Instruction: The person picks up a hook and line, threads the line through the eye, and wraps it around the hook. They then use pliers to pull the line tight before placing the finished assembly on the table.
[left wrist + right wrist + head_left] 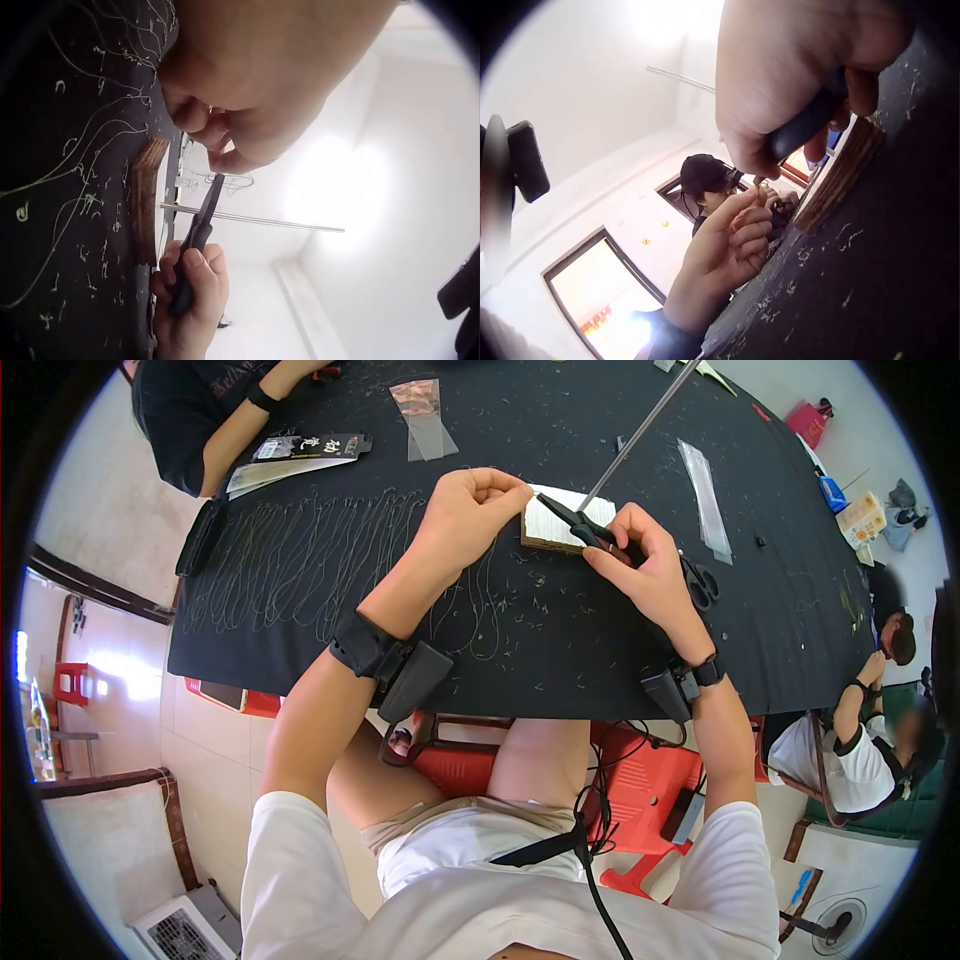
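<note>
Now the right hand [645, 555] grips the black scissors [560, 509] over the white-topped block [547, 532]. They slant the long way, tips pointing away and left, toward the left hand [468, 515]. That hand's thumb and finger pinch together; I can't tell on what. Past them, a thin rod [640, 435] leans away and right.

The table [560, 680] has black cloth on top. Floor [215, 755] is of pale tiles, w/ bright reflection at L. There stands a small red stool [70, 683]; near side, a red plastic seat [640, 780]. Walls [592, 165] are whitish. R wrist view shows dark-framed opening [604, 292], L wrist view strong white glare [337, 184].
</note>
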Tool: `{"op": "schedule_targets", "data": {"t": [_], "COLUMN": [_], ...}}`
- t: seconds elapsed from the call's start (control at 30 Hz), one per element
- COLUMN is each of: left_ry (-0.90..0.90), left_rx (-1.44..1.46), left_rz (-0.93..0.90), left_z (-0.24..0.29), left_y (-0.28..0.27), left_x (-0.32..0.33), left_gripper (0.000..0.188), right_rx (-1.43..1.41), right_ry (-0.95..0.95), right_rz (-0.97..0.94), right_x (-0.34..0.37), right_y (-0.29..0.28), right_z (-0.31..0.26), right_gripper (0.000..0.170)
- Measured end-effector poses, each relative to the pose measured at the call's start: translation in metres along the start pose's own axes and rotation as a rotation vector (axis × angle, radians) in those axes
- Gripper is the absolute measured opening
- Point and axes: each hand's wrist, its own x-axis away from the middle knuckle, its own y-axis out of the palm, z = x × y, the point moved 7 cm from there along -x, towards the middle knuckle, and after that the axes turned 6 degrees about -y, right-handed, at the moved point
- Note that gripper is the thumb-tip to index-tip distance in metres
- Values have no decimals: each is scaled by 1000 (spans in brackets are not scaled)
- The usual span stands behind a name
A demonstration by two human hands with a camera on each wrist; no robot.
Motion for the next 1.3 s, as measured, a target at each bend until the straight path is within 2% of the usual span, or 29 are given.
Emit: {"op": "schedule_targets", "data": {"t": [0.1, 0.3, 0.4, 0.83, 0.93, 1.1, 1.3], "left_ry": [73, 52, 29, 74, 44, 23, 74], "left_rx": [82, -32, 34, 20, 6, -4, 75], "left_rz": [45, -42, 35, -6, 23, -35, 31], "left_z": [1, 0, 5, 4, 3, -1, 2], "left_y": [-2, 3, -3, -1, -4, 3, -1], "left_x": [-3, -2, 1, -1, -1, -1, -3], "left_gripper": [24, 23, 23, 24, 24, 23, 23], "right_rx": [4, -1, -1, 16, 42, 44, 24], "right_ry": [-4, 7, -4, -14, -50, -47, -36], "right_rz": [-3, -8, -8, -10, -11, 2, -5], "right_x": [0, 1, 0, 1, 0, 1, 0], "right_y": [1, 0, 2, 1, 2, 0, 2], "right_z": [1, 1, 2, 1, 0, -2, 0], "right_gripper": [30, 30, 30, 30, 30, 30, 30]}}
